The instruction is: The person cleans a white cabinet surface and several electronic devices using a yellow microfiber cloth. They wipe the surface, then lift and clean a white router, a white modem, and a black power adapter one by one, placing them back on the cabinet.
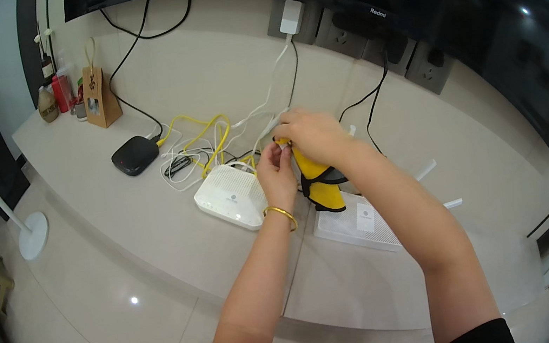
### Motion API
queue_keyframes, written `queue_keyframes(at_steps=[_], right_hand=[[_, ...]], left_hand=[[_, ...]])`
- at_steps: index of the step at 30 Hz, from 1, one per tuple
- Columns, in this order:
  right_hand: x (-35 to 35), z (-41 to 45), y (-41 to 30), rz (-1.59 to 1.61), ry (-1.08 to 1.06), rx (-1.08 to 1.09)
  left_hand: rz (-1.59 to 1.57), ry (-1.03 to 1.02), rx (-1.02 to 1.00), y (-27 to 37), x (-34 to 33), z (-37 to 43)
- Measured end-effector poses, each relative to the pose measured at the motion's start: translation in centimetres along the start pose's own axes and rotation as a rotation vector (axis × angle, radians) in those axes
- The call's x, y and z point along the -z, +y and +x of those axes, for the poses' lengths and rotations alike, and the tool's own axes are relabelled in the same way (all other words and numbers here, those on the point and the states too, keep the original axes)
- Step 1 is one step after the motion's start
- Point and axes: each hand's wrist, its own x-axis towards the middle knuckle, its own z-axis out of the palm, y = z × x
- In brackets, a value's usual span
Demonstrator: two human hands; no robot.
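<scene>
My left hand (277,171), with a gold bangle at the wrist, pinches a small white piece (282,145) between thumb and fingers. Whether it is a cable end is unclear. My right hand (312,134) meets it from above and grips a yellow cloth item with black trim and straps (327,196). The cloth hangs below the right hand, over a white router with antennas (331,229); its upper part is hidden. Beside my left wrist lies a white modem (230,197). White cables (263,133) pass behind my fingers.
Tangled yellow cables (203,124) link the modem's area to a black set-top box (135,155). A white power adapter (292,17) sits in a wall socket below a television (441,3). A kraft paper bag (102,99) and bottles stand at the cabinet's (152,211) far left.
</scene>
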Motion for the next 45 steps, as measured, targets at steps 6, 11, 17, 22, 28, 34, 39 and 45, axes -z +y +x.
queue_keyframes(at_steps=[6, 11, 17, 22, 28, 34, 39, 45], right_hand=[[0.4, -0.3, 0.6, 0.103, 0.084, -0.228], [-2.3, -0.9, -0.7, 0.194, 0.1, -0.191], [1.6, -4.9, -0.1, 0.607, 0.155, -0.319], [5.9, -11.8, -1.3, 1.173, 0.337, -0.624], [6.6, -19.0, -3.4, 1.31, 0.484, -0.726], [9.6, -26.6, -3.7, 1.146, 0.098, -0.878], [9.1, -31.0, -1.8, 1.413, -0.078, -0.648], [2.8, -32.9, -5.4, 1.826, 0.097, -0.765]], left_hand=[[-0.03, 0.039, -0.009, 0.7, -0.3, -0.3], [-0.048, 0.043, 0.02, -0.1, -0.3, -0.2], [-0.08, -0.044, 0.041, 0.7, 0.3, -0.5], [0.429, 0.124, -0.575, 6.2, -0.3, -2.8], [-0.006, -0.915, 0.179, 10.5, -3.3, -10.4], [-0.094, -0.841, 0.27, 10.9, -4.1, -15.6], [-0.18, -0.775, 0.199, 12.9, -4.7, -18.4], [-0.399, -0.66, 0.584, 11.9, -5.7, -18.8]])
